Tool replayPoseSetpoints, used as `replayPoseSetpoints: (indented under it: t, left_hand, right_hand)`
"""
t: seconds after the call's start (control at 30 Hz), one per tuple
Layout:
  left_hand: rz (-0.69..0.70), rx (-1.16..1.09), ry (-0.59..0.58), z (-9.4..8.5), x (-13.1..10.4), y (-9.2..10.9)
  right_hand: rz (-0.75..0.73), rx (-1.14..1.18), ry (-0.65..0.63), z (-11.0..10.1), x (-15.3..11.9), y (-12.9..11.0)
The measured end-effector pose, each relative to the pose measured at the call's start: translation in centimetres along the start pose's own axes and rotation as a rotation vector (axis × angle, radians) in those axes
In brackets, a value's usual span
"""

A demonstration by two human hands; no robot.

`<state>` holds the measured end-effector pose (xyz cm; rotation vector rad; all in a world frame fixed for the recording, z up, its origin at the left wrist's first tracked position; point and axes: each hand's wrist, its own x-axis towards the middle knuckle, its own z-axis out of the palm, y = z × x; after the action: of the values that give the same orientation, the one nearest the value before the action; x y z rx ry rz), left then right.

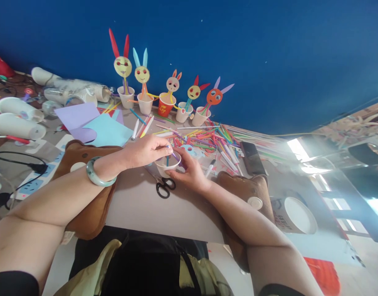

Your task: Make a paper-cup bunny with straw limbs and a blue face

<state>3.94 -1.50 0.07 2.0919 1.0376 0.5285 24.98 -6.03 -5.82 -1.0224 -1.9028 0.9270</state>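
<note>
A small white paper cup (166,168) stands on the table in front of me, with a purple pipe cleaner (177,156) and a teal one (167,160) in it. My right hand (190,170) is wrapped around the cup's right side, thumb low on the wall. Over the cup's opening, my left hand (150,150) is closed in a pinch at the top of the teal pipe cleaner; the fingertips partly hide it. Black-handled scissors (165,188) lie just below the cup, touching neither hand. A blue cut-out piece with red spots (188,150) lies behind my right hand.
Several cups with rabbit-faced figures (145,105) line the blue wall. Coloured pipe cleaners (219,137) are heaped behind my hands. Paper sheets (107,128), stacked cups (19,125) and a power strip (37,176) lie left. A phone (253,158) and brown cushions (242,191) flank the workspace.
</note>
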Motion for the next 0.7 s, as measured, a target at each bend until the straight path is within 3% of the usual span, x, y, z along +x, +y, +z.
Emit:
replayPoseSetpoints:
  t: [0.27,0.5,0.7]
  left_hand:
    - [0.100,-0.008,0.042,0.0,0.1,-0.2]
    - [0.027,0.127,0.050,-0.4,-0.1,0.1]
    - [0.053,0.179,0.057,-0.4,-0.1,0.5]
  right_hand:
    - [0.005,0.025,0.021,0.1,0.0,0.4]
    - [0.135,0.010,0.052,-1.2,0.6,0.5]
    - [0.346,0.182,-0.182,-2.5,1.4,-0.3]
